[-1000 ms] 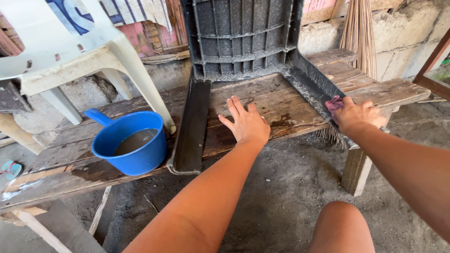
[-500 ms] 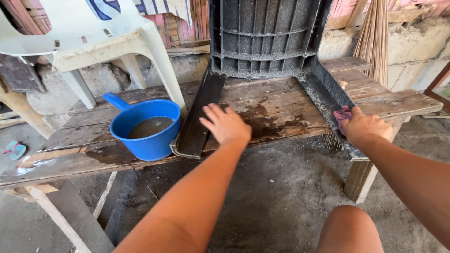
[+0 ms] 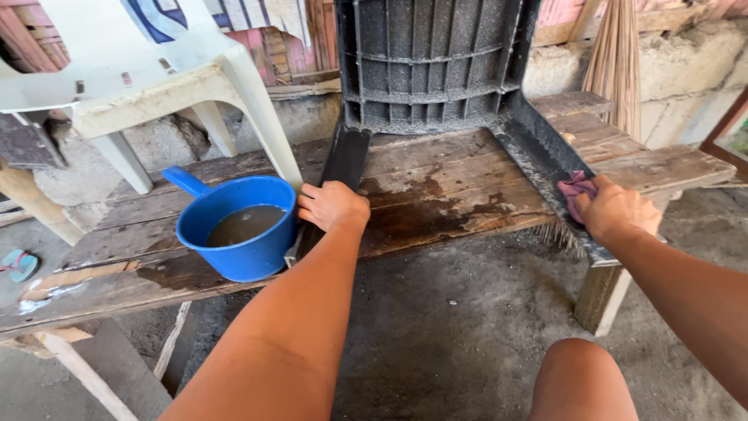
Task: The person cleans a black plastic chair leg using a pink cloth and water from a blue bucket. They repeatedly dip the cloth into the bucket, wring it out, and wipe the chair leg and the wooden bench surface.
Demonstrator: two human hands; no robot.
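Black plastic frame point(image 3: 436, 70), 12 o'clock: I see left hand point(image 3: 333, 206) curled over its left leg point(image 3: 343, 168); right hand point(image 3: 619, 209), 3 o'clock, fingers clutching pink cloth point(image 3: 575, 189). Blue dipper point(image 3: 238, 226), 9 o'clock.

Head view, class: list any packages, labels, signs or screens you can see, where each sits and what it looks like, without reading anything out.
Packages, signs, screens: none show.
Label or marking: a blue-and-white printed patch at the top left edge, above the white plastic chair; partly cut off, so its kind is unclear.
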